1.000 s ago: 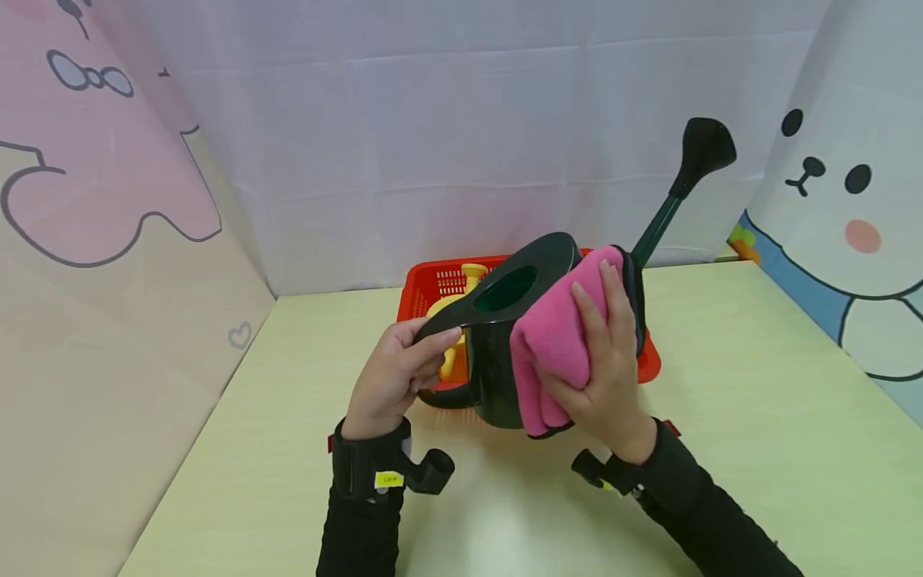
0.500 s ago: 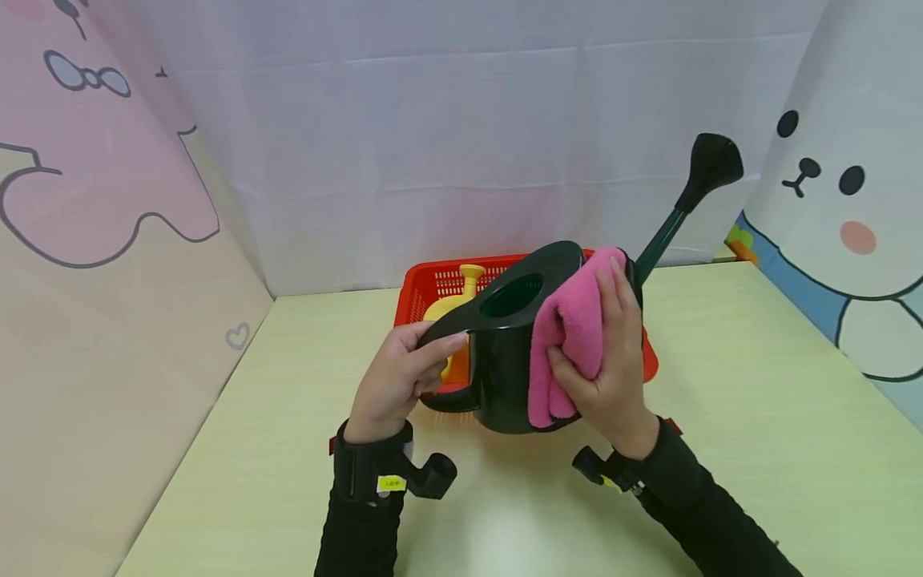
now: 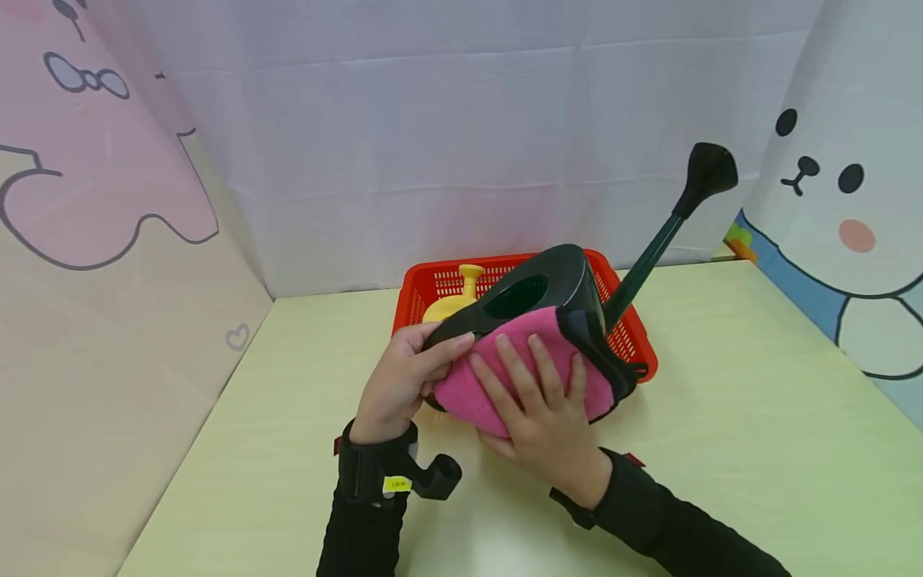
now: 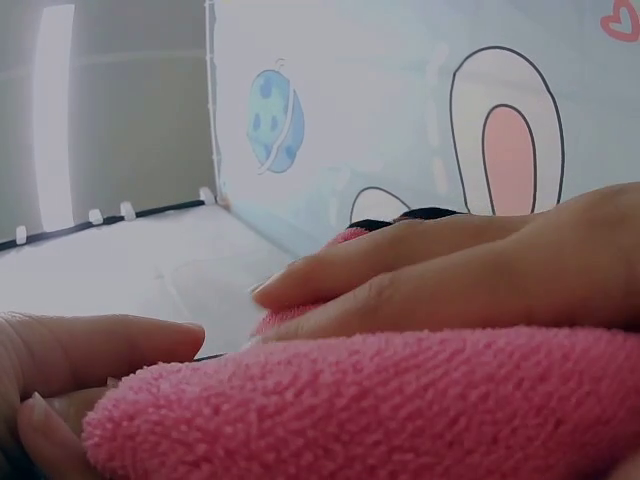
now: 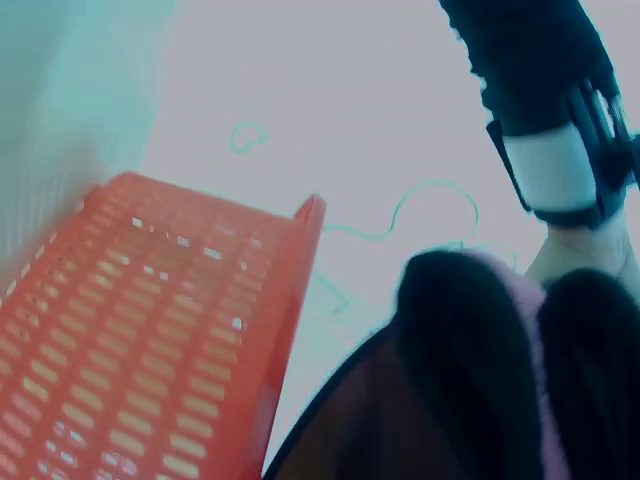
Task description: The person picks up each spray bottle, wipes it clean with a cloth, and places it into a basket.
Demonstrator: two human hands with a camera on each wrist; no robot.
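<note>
Pink cloth (image 3: 551, 327) and right hand (image 3: 544, 429) had slid leftward and lower over the can (image 3: 566, 276) since the frame half a second earlier, when both lay on its right side near the spout (image 3: 652, 252). That earlier frame had the foot of the spout hidden; now it showed. Of the two hands, the right was spread, its fingers laid almost straight over the cloth and pressing it to the can's near side. The left hand (image 3: 404, 377) grasped the can's handle, thumb on top, and the cloth's left end lay just beside its fingers.

The can was in front of the red basket (image 3: 634, 336), covering part of it in the head view, its spout pointing up to the right. Whether its base touched the desk (image 3: 332, 353) could not be told. A dark border (image 3: 602, 353) edged the cloth on the right. Part of a yellow thing (image 3: 449, 306) showed in the basket, which was on the desk before a white sheet (image 3: 461, 144).
</note>
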